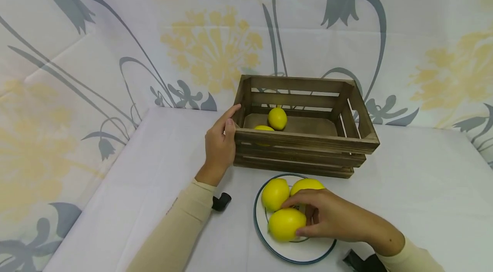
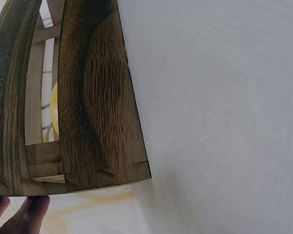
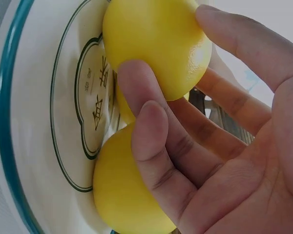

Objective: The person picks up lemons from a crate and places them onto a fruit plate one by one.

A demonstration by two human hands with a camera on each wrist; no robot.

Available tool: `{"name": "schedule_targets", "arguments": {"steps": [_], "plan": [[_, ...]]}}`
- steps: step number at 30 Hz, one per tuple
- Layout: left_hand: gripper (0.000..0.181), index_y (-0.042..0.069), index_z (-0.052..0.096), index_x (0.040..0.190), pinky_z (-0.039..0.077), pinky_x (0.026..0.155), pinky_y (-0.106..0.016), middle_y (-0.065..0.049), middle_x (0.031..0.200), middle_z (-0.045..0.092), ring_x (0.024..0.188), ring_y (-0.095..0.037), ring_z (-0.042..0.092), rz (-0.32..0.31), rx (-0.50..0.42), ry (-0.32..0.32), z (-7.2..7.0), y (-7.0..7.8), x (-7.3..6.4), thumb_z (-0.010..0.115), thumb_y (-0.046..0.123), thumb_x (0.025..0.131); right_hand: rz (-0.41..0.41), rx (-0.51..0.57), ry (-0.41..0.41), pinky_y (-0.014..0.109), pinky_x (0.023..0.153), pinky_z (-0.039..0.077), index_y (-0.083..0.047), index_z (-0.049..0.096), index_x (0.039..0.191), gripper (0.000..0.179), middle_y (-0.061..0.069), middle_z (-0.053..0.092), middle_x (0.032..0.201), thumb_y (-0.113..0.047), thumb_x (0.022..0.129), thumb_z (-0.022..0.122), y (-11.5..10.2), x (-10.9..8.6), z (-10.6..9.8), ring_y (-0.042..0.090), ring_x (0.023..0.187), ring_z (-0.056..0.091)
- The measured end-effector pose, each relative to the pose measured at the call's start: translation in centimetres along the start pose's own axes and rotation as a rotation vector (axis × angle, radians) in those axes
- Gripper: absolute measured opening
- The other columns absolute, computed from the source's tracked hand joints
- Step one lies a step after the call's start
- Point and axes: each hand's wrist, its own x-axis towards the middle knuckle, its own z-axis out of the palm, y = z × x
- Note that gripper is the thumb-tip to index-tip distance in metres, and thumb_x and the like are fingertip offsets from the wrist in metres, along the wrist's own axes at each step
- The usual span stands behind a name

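My right hand pinches the nearest lemon between thumb and fingers, low over a white plate with a blue rim. Two more lemons lie on that plate, a left one and a back one partly covered by the hand. In the right wrist view, thumb and fingertips touch the sides of the held lemon. Against the left end of a brown slatted wooden crate rests my left hand, its index finger stretched toward the upper edge. The left wrist view shows fingertips at the crate's end.
Inside the crate are two lemons, one in plain view and one half hidden by the front slat. Behind the crate hangs a flower-patterned cloth. A white cloth covers the table. Black wrist straps show at both sleeves.
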Motion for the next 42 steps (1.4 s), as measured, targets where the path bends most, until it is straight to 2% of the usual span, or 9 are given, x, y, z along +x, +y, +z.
{"name": "schedule_targets", "arguments": {"steps": [3,11,19,31,37,42], "plan": [[0.062,0.022,0.061,0.139,0.034,0.053,-0.03,-0.003,0.071,0.054,0.059,-0.013,0.043,-0.01,0.007,0.0,0.0,0.0,-0.1,0.023,0.056,0.104,0.019,0.004,-0.002,0.022,0.066,0.054,-0.022,0.066,0.126,0.044,-0.004,0.066,0.116,-0.034,0.086,0.077,-0.1,0.0,0.0,0.002,0.075,0.059],[0.059,0.023,0.061,0.139,0.035,0.053,-0.03,-0.004,0.071,0.055,0.059,-0.014,0.044,0.005,0.004,0.01,0.1,-0.1,0.0,0.024,0.054,0.104,-0.007,-0.048,0.042,0.021,0.065,0.053,-0.02,0.066,0.126,0.041,-0.005,0.066,0.116,-0.034,0.089,0.074,-0.4,-0.2,-0.3,0.0,0.076,0.058],[0.064,0.022,0.061,0.139,0.034,0.052,-0.03,-0.003,0.07,0.054,0.058,-0.013,0.043,0.013,0.003,0.0,0.2,0.1,0.2,0.022,0.058,0.104,-0.124,-0.084,0.116,0.019,0.061,0.052,-0.015,0.067,0.121,0.034,-0.003,0.068,0.112,-0.026,0.09,0.074,-0.4,-0.5,-0.5,-0.003,0.074,0.056],[0.056,0.021,0.061,0.139,0.036,0.055,-0.03,-0.004,0.071,0.055,0.06,-0.014,0.045,0.005,0.012,0.007,0.1,0.2,0.2,0.025,0.048,0.105,-0.2,-0.113,0.174,0.018,0.061,0.051,-0.016,0.069,0.118,0.027,-0.003,0.07,0.109,-0.021,0.091,0.072,-1.0,-0.5,-0.8,-0.001,0.075,0.056],[0.056,0.021,0.061,0.138,0.037,0.057,-0.03,-0.004,0.071,0.054,0.061,-0.014,0.045,0.008,0.009,0.011,0.1,0.2,0.2,0.025,0.048,0.105,-0.192,-0.13,0.193,0.018,0.061,0.051,-0.016,0.07,0.117,0.026,-0.003,0.07,0.109,-0.018,0.091,0.072,-1.3,-0.6,-1.0,0.0,0.076,0.057],[0.053,0.021,0.061,0.138,0.039,0.059,-0.031,-0.004,0.071,0.054,0.063,-0.014,0.046,0.008,0.003,0.015,0.0,0.1,0.0,0.027,0.044,0.105,-0.133,-0.141,0.225,0.019,0.061,0.052,-0.022,0.07,0.115,0.025,-0.003,0.07,0.108,-0.019,0.09,0.073,-1.6,-0.9,-1.4,0.0,0.076,0.057]]}}
